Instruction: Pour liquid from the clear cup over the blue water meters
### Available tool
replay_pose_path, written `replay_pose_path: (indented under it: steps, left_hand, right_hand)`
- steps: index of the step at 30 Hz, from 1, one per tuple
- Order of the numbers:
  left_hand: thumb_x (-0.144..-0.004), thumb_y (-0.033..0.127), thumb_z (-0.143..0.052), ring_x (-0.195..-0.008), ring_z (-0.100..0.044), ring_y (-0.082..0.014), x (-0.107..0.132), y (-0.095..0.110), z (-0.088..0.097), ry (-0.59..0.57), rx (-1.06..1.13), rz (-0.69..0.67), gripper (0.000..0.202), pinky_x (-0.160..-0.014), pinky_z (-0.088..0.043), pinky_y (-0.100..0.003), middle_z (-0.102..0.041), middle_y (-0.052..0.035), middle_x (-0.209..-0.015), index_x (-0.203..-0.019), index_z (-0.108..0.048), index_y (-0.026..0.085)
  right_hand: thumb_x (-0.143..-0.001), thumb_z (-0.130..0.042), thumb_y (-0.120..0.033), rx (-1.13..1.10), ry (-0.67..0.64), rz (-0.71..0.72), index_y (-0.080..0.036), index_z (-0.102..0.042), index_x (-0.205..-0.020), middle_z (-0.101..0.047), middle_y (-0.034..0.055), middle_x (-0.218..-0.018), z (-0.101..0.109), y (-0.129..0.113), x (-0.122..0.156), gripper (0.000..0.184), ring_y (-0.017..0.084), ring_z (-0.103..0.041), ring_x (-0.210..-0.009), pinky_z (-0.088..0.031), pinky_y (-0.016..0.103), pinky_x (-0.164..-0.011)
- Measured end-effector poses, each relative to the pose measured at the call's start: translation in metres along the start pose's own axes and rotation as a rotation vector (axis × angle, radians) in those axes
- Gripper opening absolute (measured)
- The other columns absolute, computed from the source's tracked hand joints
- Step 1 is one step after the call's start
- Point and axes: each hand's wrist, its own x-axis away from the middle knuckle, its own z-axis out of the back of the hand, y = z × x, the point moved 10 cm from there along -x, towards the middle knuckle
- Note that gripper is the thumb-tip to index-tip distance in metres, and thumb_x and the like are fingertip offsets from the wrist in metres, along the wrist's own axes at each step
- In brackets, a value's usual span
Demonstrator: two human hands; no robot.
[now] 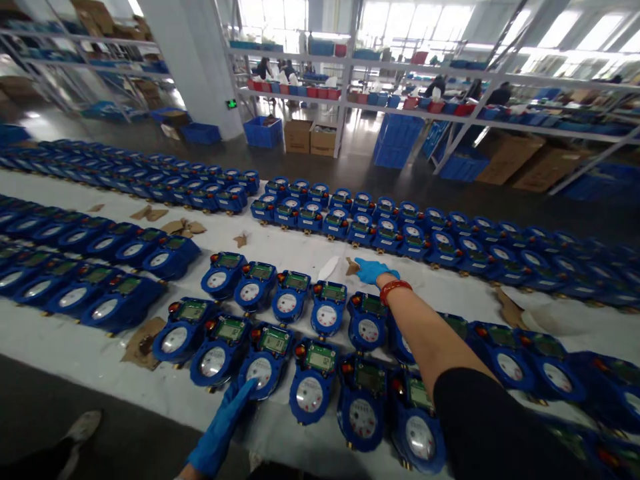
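Observation:
My left hand [223, 423], in a blue glove, reaches up from the bottom edge. Its stretched fingertip is at the round dial of a blue water meter [261, 368] in the front row; the other fingers are partly hidden. Farther off, my right hand [377, 271], also gloved in blue with a red bracelet at the wrist, is over the white strip between the meter rows. Its fingertips are closed at the edge of a small brown cardboard scrap [352, 267]. Beside the scrap lies a white slip [329, 268]. Several meters under my right arm are partly hidden.
Long rows of water meters [340, 223] line the far side of the white-covered table [280, 243], with more on the left [120, 303]. Torn cardboard pieces [184, 227] lie between them. Beyond stand racks, blue crates [263, 131] and cartons [310, 137]. A shoe [85, 425] shows at lower left.

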Motion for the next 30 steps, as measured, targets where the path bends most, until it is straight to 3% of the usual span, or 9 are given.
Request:
replay_pose_path:
  steps: [4,8,16,21,26,28,30]
  left_hand:
    - [-0.071,0.065,-0.080,-0.160,-0.031,-0.0406,-0.012,-0.001,-0.008,0.073,-0.019,0.012,0.074,-0.131,-0.026,-0.059,-0.067,-0.0143,-0.146,-0.133,-0.072,0.026]
    - [-0.069,0.066,-0.081,-0.156,-0.036,-0.0431,-0.019,0.001,-0.013,0.124,-0.055,0.033,0.074,-0.130,-0.027,-0.060,-0.071,-0.0148,-0.139,-0.130,-0.074,0.025]
    - [-0.073,0.070,-0.075,-0.153,-0.043,-0.0417,-0.017,0.006,-0.019,0.088,-0.100,0.046,0.073,-0.130,-0.029,-0.058,-0.073,-0.0140,-0.136,-0.132,-0.073,0.026]
    - [-0.074,0.065,-0.078,-0.156,-0.039,-0.0390,-0.009,0.020,-0.029,-0.020,-0.054,0.001,0.073,-0.131,-0.026,-0.056,-0.072,-0.0131,-0.139,-0.136,-0.071,0.027]
    - [-0.068,0.051,-0.089,-0.153,-0.044,-0.0384,0.004,0.031,-0.027,-0.027,0.115,0.026,0.069,-0.132,-0.028,-0.054,-0.070,-0.0136,-0.143,-0.130,-0.074,0.023]
    - [-0.063,0.047,-0.093,-0.149,-0.049,-0.0391,0.004,0.032,-0.028,-0.035,0.155,0.044,0.071,-0.131,-0.030,-0.054,-0.070,-0.0145,-0.142,-0.127,-0.075,0.021]
    - [-0.063,0.048,-0.093,-0.144,-0.054,-0.0381,0.002,0.028,-0.029,-0.044,0.162,0.054,0.069,-0.128,-0.036,-0.052,-0.072,-0.0134,-0.140,-0.124,-0.076,0.022]
  right_hand:
    - [-0.100,-0.069,-0.044,0.190,-0.110,0.033,-0.020,-0.058,-0.143,-0.054,0.0128,-0.149,-0.024,-0.026,-0.032,0.051,0.031,-0.056,-0.133,-0.050,0.057,-0.111]
    - [-0.100,-0.068,-0.044,0.273,-0.180,0.035,-0.019,-0.059,-0.141,-0.055,0.0126,-0.146,-0.037,-0.041,-0.047,0.049,0.029,-0.058,-0.130,-0.053,0.055,-0.108]
    - [-0.100,-0.068,-0.044,0.166,-0.179,-0.074,-0.018,-0.061,-0.137,-0.060,0.0119,-0.139,-0.032,-0.033,-0.048,0.045,0.026,-0.062,-0.121,-0.057,0.050,-0.102]
    - [-0.101,-0.067,-0.044,-0.070,-0.004,-0.132,-0.018,-0.064,-0.132,-0.063,0.0111,-0.134,-0.005,-0.009,-0.039,0.040,0.024,-0.064,-0.116,-0.058,0.047,-0.100]
    - [-0.101,-0.067,-0.041,-0.426,0.313,-0.139,-0.018,-0.065,-0.126,-0.064,0.0094,-0.127,0.037,0.006,-0.012,0.034,0.022,-0.065,-0.111,-0.059,0.043,-0.095]
    - [-0.100,-0.065,-0.033,-0.600,0.454,-0.137,-0.016,-0.060,-0.129,-0.064,0.0108,-0.125,0.051,0.006,0.008,0.034,0.020,-0.065,-0.104,-0.060,0.039,-0.089]
    - [-0.098,-0.057,-0.026,-0.787,0.546,-0.122,-0.017,-0.049,-0.139,-0.062,0.0121,-0.126,0.059,0.002,0.034,0.043,0.016,-0.065,-0.084,-0.060,0.033,-0.070]
